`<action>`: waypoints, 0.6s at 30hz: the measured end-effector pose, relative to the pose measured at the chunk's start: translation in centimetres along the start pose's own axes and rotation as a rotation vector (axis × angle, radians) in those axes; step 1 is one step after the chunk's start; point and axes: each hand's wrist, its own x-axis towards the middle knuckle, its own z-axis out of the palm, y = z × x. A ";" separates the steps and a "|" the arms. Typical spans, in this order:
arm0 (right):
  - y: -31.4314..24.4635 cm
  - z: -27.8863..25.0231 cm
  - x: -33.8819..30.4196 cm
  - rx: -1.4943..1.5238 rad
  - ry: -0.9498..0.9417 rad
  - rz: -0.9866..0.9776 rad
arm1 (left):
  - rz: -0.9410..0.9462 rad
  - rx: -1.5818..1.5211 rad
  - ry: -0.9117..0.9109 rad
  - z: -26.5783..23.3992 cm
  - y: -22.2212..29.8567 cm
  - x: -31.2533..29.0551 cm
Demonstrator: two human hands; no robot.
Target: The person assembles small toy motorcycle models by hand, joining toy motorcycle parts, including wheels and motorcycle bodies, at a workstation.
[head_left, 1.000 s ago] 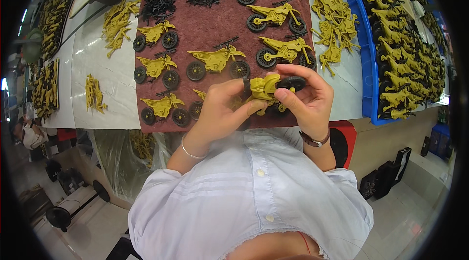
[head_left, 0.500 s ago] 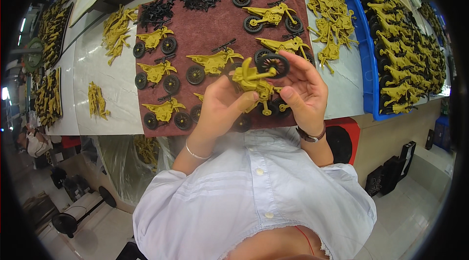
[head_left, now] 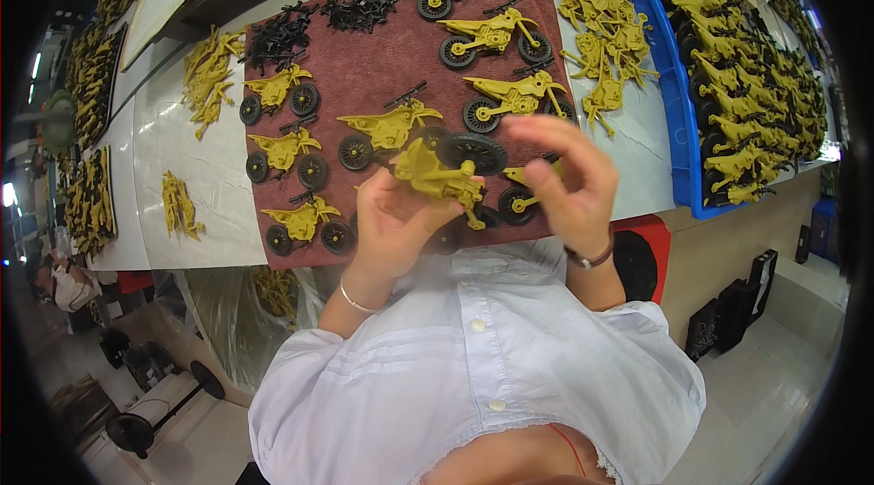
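the yellow toy motorbike [head_left: 426, 173] is held up above the near part of a dark red towel [head_left: 387, 57], tilted, with a black wheel [head_left: 473, 155] at its upper right. the left hand [head_left: 387, 228] grasps its yellow body between thumb and fingers. the right hand [head_left: 578, 183] is slightly blurred, its fingers loosely curled and parted, gripping nothing; it hangs just beside the wheel, over another partly hidden bike [head_left: 519, 201].

on the towel around them, a column of three bikes [head_left: 280, 151] lies on the left, one bike [head_left: 390, 125] lies in the middle, and three more bikes [head_left: 487, 31] lie on the right. two piles of small black parts [head_left: 362, 10] sit by the towel's far left corner.

the towel lies on a white table [head_left: 628, 177]. to its left are a heap of yellow parts [head_left: 209, 75] and, nearer, a small cluster of yellow pieces [head_left: 180, 207]; to its right is a larger heap of yellow frames [head_left: 605, 25]. beyond that stands a blue tray [head_left: 689, 177] packed with rows of yellow-and-black bikes [head_left: 746, 102]. below the table's left part hangs clear plastic [head_left: 228, 312].
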 end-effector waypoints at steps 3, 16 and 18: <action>2.0 -2.4 0.8 -0.396 0.195 -0.059 | -0.011 -0.034 0.034 -0.5 0.3 0.0; 4.3 -6.9 -0.4 -0.888 0.129 0.111 | -0.144 -0.380 -0.009 -2.5 -0.1 0.3; 4.3 -7.0 -0.5 -0.879 0.136 0.126 | -0.140 -0.360 0.030 -2.5 0.3 0.4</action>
